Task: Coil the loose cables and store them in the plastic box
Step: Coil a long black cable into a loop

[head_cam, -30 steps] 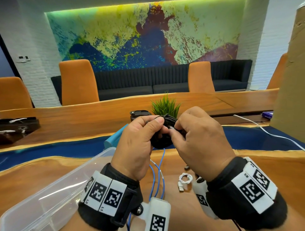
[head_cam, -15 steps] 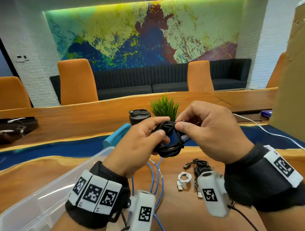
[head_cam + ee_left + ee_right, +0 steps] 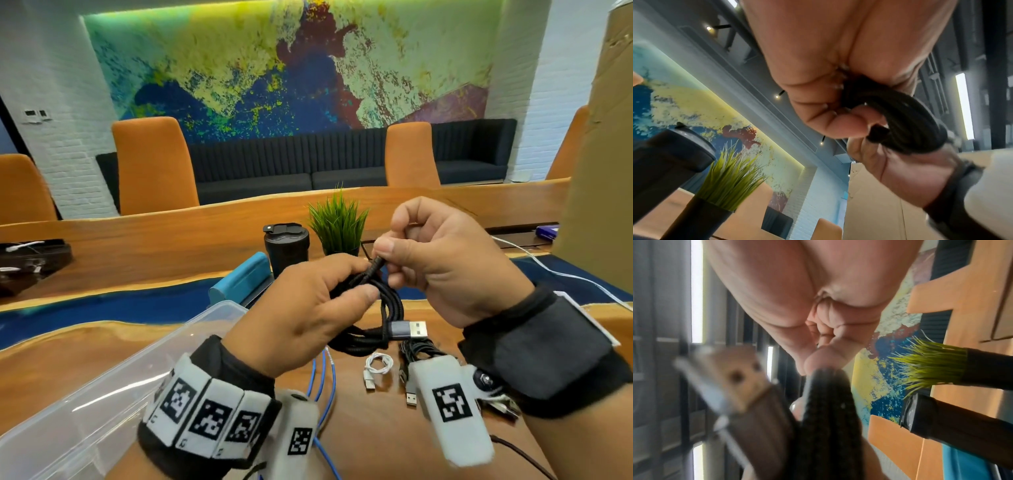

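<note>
A black braided cable (image 3: pixel 383 308) is wound into a coil in mid-air above the wooden table. My left hand (image 3: pixel 322 301) grips the coil's top with thumb and curled fingers; the coil (image 3: pixel 910 116) shows under the fingers in the left wrist view. My right hand (image 3: pixel 431 260) pinches the cable's black end (image 3: pixel 375 265) just above the coil. A grey USB plug (image 3: pixel 409 329) sticks out at the coil's lower right. The clear plastic box (image 3: pixel 102 394) lies at the lower left, partly under my left wrist. The black cable (image 3: pixel 828 418) is blurred in the right wrist view.
On the table below lie a blue cable (image 3: pixel 323 377), a small white cable (image 3: pixel 376 368) and a black cable bundle (image 3: pixel 416 353). Behind the hands stand a black cup (image 3: pixel 286 248), a green plant (image 3: pixel 337 224) and a blue lid (image 3: pixel 239 284). A white wire (image 3: pixel 565 274) runs at right.
The head view dropped and the hands came nearer. My right hand rose from the coil's side to its top, now pinching the end. The USB plug now hangs free.
</note>
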Motion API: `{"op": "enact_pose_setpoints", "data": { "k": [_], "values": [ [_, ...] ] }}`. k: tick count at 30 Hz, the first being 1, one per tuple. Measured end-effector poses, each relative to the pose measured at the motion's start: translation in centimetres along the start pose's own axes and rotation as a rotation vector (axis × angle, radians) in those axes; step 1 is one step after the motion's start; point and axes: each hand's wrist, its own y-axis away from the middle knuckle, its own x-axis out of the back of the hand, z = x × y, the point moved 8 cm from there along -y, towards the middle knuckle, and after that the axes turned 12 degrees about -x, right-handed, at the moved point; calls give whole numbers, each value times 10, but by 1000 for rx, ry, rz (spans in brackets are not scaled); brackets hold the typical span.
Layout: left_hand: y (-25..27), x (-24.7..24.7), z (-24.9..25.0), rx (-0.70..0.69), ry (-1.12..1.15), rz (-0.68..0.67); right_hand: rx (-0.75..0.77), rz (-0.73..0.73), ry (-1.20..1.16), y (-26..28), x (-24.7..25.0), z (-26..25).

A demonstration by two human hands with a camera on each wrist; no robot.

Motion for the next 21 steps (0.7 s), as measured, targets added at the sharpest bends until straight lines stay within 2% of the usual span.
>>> {"op": "enact_pose_setpoints", "data": {
  "k": [4, 7, 12, 14, 21],
  "values": [
    [1, 6, -3, -9, -47, 15, -90, -25, -54, -5, -2, 12],
    [1, 10, -3, -19, -74, 80, -128, -58, 33, -4, -7, 15],
    [1, 8, -2, -36, -130, 143, 29, 2, 275, 4, -16, 4],
    [1, 8, -3, -37, -134, 170, 3, 30, 232, 3, -14, 6],
    [3, 8, 6, -122, -51, 224, -320, -70, -158, -1, -13, 33]
  ]
}}
